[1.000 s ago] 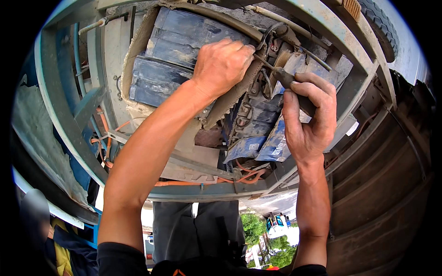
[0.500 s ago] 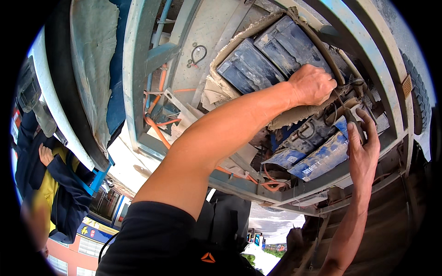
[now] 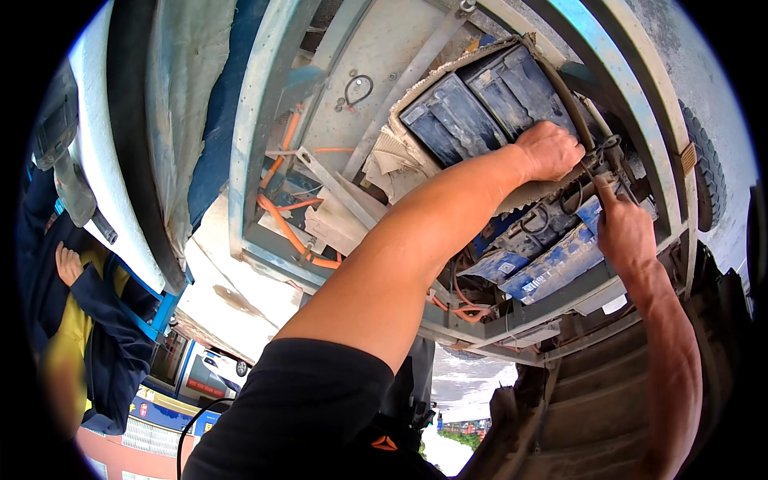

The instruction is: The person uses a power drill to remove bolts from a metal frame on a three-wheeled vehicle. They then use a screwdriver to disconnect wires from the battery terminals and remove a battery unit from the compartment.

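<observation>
My left hand [image 3: 550,150] is closed in a fist at the corner of two dusty dark batteries [image 3: 454,120], beside a strip of worn cardboard. What its fingers grip is hidden. To its right, my right hand [image 3: 628,232] is wrapped round a screwdriver with its index finger stretched along it. Most of the handle is covered by the hand. The thin shaft [image 3: 590,170] points up and left toward my left fingertips. Black cables [image 3: 610,144] loop just above. Below lie more batteries with dirty blue-and-white casings [image 3: 552,268], close to my right wrist.
A grey metal frame [image 3: 668,152] curves round the battery bay. Orange conduit [image 3: 278,214] and a loose bracket [image 3: 336,184] lie left of my forearm. A tyre [image 3: 704,164] shows at far right. Another person in a dark sleeve [image 3: 112,320] is at far left.
My right hand has turned over the screwdriver handle, its index finger now extended along it. My left fist stays at the battery corner. The whole view has shifted slightly.
</observation>
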The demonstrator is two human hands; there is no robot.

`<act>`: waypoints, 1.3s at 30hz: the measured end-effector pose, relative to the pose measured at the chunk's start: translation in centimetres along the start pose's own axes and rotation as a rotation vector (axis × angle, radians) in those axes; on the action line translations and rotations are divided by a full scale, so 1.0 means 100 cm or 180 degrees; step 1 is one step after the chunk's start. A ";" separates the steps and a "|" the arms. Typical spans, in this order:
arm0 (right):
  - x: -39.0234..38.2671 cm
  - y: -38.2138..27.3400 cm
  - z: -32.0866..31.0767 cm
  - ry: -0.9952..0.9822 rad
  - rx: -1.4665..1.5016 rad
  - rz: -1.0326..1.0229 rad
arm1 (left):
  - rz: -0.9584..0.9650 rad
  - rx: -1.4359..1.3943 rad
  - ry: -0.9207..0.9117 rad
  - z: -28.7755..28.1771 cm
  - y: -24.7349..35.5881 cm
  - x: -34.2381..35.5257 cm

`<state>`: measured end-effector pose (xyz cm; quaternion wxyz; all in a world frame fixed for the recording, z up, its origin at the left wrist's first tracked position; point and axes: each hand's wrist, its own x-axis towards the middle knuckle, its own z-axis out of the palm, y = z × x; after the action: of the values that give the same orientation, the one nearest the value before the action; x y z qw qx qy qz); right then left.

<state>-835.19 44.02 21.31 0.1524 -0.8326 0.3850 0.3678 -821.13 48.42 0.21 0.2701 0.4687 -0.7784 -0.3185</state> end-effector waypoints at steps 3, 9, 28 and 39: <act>0.006 -0.010 -0.010 -0.0048 -0.0010 0.0141 | -0.0085 0.0042 0.0006 0.004 0.001 -0.004; -0.011 -0.020 0.033 0.2445 0.1654 0.0564 | 0.0010 0.0023 0.0319 -0.004 -0.002 -0.007; -0.023 -0.023 0.071 0.3023 0.2669 0.0809 | 0.0182 0.0333 0.0516 -0.004 0.004 -0.003; -0.026 -0.013 0.065 0.3086 0.2426 0.0620 | 0.0132 0.0631 0.0392 0.001 0.006 -0.003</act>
<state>-838.52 49.75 18.71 0.2125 -0.7530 0.5887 -0.2029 -821.36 48.89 0.56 0.2763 0.4956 -0.7975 -0.2049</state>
